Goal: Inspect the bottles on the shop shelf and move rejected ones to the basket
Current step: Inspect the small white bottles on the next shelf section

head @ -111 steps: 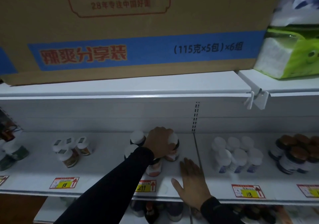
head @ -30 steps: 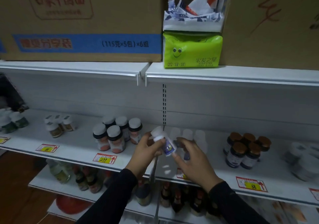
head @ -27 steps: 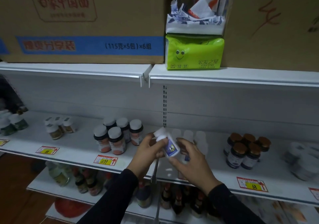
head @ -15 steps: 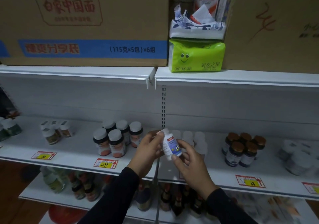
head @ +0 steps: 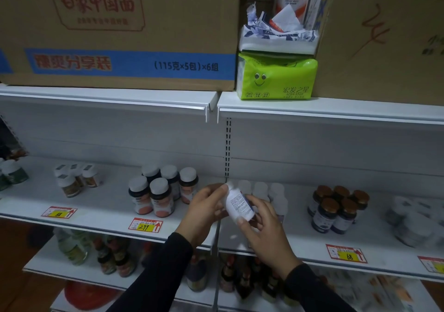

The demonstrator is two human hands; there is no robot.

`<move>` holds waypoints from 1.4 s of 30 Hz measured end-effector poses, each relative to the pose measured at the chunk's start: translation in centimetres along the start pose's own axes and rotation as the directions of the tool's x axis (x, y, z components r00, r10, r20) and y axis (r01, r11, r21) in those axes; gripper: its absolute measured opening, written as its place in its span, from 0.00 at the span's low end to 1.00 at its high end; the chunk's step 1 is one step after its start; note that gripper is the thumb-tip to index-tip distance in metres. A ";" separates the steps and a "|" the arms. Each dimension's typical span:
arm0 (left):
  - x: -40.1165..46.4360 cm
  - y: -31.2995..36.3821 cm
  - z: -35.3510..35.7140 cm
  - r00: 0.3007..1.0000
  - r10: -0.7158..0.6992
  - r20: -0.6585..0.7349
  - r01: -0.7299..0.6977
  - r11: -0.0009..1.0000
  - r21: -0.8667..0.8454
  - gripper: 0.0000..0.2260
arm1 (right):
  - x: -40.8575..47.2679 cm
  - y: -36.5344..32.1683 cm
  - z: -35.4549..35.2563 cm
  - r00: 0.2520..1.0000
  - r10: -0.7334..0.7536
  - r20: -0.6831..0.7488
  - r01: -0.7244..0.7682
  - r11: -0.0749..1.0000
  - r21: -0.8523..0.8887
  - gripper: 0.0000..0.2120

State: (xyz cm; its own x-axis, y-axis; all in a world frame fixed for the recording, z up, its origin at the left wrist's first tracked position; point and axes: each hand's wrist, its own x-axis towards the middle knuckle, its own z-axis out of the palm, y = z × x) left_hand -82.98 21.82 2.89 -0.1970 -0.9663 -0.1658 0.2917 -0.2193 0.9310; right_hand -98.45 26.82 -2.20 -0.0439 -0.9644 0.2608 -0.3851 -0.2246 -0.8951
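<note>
1. At the far left of the white metal middle shelf [head: 101,212] stood small white-capped bottles with brownish labels [head: 72,181], grouped close together; their contents could not be made out.
2. Right of them, five dark round bottles with white caps and orange-pink labels [head: 158,195] stood upright in a cluster above a red and yellow price tag marked 299 [head: 145,225].
3. Your left hand [head: 204,212] curled its fingers around the capped top end of a small white plastic bottle with fine printed text [head: 239,203], held tilted in the air in front of the shelf edge.
4. Your right hand [head: 264,232] pinched the lower end of that same bottle between thumb and fingers.
5. Behind it, plain white bottles [head: 269,191] stood in rows on the shelf.
6. Further right sat dark glass jars with shiny brown lids [head: 336,209], touching one another.
7. Above, a large brown cardboard carton with a blue band [head: 120,32] sat beside a glossy lime-green soft tissue pack [head: 276,76].
</note>
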 end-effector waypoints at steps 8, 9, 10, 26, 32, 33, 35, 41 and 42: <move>0.5 -0.1 0.1 1.000 -0.016 -0.024 0.016 1.000 0.001 0.11 | 0.3 0.5 0.0 1.000 -0.006 0.011 0.006 1.000 -0.014 0.23; 0.5 0.0 0.1 1.000 -0.016 -0.014 0.016 1.000 0.003 0.09 | 0.3 0.7 0.0 1.000 -0.004 0.012 0.005 1.000 -0.020 0.22; 0.5 0.1 0.1 1.000 -0.013 -0.010 0.013 1.000 0.011 0.08 | 0.4 0.7 0.0 1.000 -0.005 0.011 0.005 1.000 -0.027 0.21; 1.6 0.4 0.6 0.997 0.071 -0.040 -0.063 0.983 0.171 0.11 | 0.9 1.4 0.0 1.000 -0.005 -0.015 0.005 0.999 -0.041 0.23; 2.0 0.4 1.1 0.988 0.152 -0.024 -0.139 0.949 0.282 0.10 | 0.8 1.1 -0.3 1.000 0.012 0.001 -0.012 1.000 -0.006 0.25; 2.2 0.5 1.2 0.988 0.153 -0.012 -0.143 0.946 0.292 0.11 | 0.7 1.0 -0.4 1.000 0.023 0.013 -0.023 0.999 0.030 0.24; 2.4 1.0 1.1 0.989 0.147 0.018 -0.146 0.941 0.306 0.10 | 0.6 0.7 -0.6 0.999 0.033 0.022 -0.035 0.996 0.084 0.20; 2.6 1.8 1.3 0.982 0.177 0.063 -0.187 0.902 0.390 0.08 | 0.6 1.0 -0.4 0.997 0.081 -0.014 -0.078 0.986 0.146 0.26; 2.6 1.8 1.4 0.981 0.182 0.063 -0.192 0.894 0.405 0.07 | 0.6 1.0 -0.4 0.996 0.087 -0.023 -0.083 0.983 0.161 0.28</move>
State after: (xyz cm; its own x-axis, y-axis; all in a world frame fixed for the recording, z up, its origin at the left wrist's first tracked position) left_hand -84.27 19.05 4.61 -0.1986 -0.9797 0.0275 -0.0802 0.0442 0.9958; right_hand -99.24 26.04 -2.81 -0.0981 -0.9769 0.1898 -0.2266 -0.1638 -0.9601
